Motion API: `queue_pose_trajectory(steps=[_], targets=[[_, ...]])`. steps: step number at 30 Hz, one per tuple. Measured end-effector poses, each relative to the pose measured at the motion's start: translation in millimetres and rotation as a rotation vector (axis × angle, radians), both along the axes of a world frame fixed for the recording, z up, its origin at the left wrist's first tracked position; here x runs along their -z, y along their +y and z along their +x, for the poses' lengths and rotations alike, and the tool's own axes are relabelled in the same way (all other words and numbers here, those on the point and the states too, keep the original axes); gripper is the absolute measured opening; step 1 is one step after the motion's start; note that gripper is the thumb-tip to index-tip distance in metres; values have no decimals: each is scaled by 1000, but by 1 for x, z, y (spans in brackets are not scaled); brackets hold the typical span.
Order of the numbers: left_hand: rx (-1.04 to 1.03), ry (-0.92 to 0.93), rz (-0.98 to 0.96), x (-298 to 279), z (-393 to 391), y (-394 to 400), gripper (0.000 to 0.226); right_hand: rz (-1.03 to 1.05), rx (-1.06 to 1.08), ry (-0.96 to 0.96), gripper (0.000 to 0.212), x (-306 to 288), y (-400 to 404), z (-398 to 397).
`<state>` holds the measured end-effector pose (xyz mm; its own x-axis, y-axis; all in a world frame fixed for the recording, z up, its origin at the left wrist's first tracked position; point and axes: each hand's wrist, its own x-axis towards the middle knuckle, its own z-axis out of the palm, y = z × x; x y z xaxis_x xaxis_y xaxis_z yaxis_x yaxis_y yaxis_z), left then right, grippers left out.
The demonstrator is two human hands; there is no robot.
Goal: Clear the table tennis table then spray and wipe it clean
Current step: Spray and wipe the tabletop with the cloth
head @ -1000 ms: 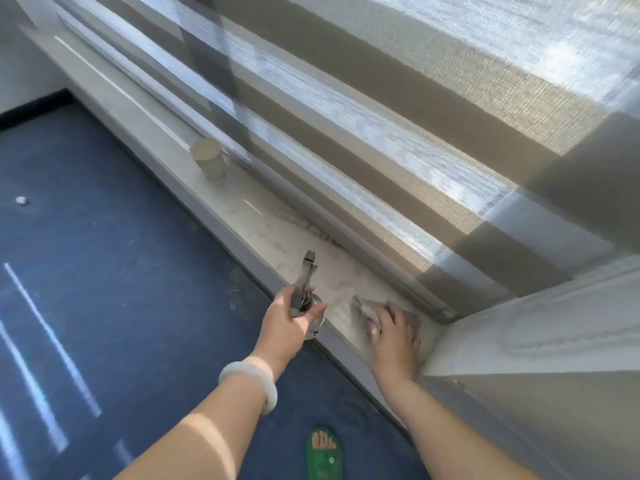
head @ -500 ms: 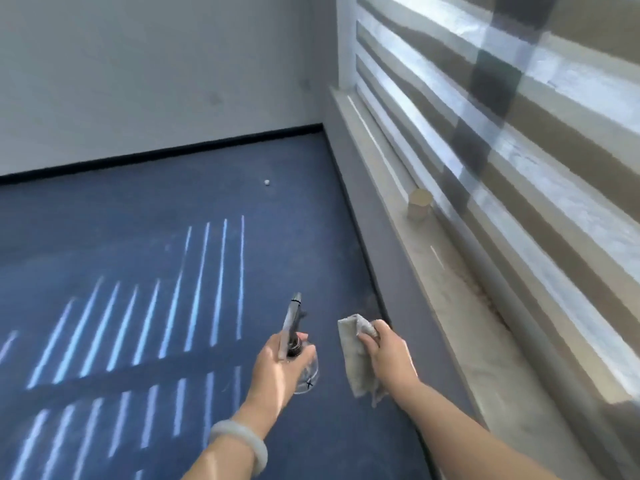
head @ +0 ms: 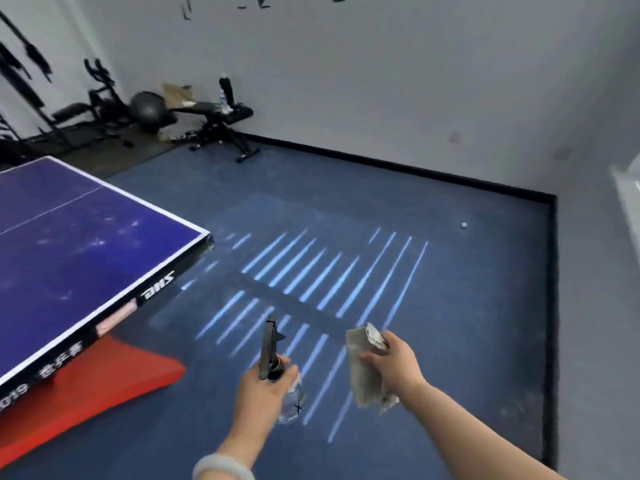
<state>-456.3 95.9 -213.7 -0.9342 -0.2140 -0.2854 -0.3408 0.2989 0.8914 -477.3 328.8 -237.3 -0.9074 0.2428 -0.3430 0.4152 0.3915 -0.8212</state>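
The left hand (head: 263, 393) is wrapped around the neck of a clear spray bottle (head: 289, 398), its dark trigger head sticking up above the fist. The right hand (head: 391, 363) pinches a crumpled grey cloth (head: 363, 372) between thumb and fingers, and most of the cloth hangs loose below the grip. Both are held out over the blue floor (head: 450, 306), well apart from the table tennis table (head: 69, 244), which stands off to the left with one corner pointing toward the person. The part of its blue top that shows carries pale smudges and nothing else that I can make out; the rest lies out of view, so whether clearing is finished cannot be told

The risks, as I judge them:
- The bottle is held by the neck and not the body, so a squeeze at the trigger may twist it or let it slip
- The nozzle points away over the floor; a squeeze made before reaching the table would wet the floor and leave a slippery patch
- The dangling cloth could snag on the table corner (head: 207, 235) in passing
- A small white ball (head: 464, 224) lies on the floor near the far wall; it looks clear of the way to the table, but could roll underfoot if the person steps that way
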Motion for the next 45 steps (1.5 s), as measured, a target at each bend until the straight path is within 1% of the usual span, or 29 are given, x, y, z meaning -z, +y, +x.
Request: queue_pose_trajectory(steps=[2,4,6,8,12,14,18,20,23,26,28,31,34,37,40,42,44,45], targets=[[-83,1,-63,0,16,-64,10,-25,-81,4,11,-6,-68,-7],[-191,-9,-82,-2,35,-125,14,-41,-170,10,6,-10,-136,-12],[-315,-19,-72,-3,55,-183,16,-53,-260,2,9,-14,-203,-15],[-430,-25,-76,-6,76,-238,13,-78,-344,-16,14,-13,-267,-15],[-682,-8,-28,-9,118,-332,10,-53,-554,-54,21,-16,-386,-10],[-715,-6,-17,-12,130,-359,10,-59,-633,-73,20,-20,-427,-10],[-880,-29,5,-8,155,-421,6,-66,-837,-82,21,-22,-527,-15],[-953,-48,18,-6,162,-450,8,-70,-941,-77,20,-23,-576,-20],[-1087,-66,38,-5,167,-488,21,-82,-1097,-74,21,-23,-645,-28],[-1265,-84,78,-7,170,-520,33,-124,-1252,-96,16,-25,-708,-33],[-1365,-73,111,-9,176,-536,38,-131,-1345,-134,18,-28,-748,-34],[-1490,-45,150,-5,190,-560,36,-140,-1463,-270,17,-29,-800,-23],[-1571,-14,151,0,211,-584,27,-132,-1545,-391,17,-26,-845,0],[-1609,16,141,6,235,-619,28,-134,-1602,-419,18,-22,-892,30],[-1601,67,126,12,261,-659,19,-149,-1634,-469,22,-17,-941,66],[-1597,116,137,15,280,-687,20,-158,-1639,-489,24,-14,-975,89],[-1609,120,130,16,300,-712,23,-154,-1648,-496,24,-10,-1007,112],[-1604,115,121,16,311,-723,20,-153,-1657,-497,23,-8,-1021,123]])
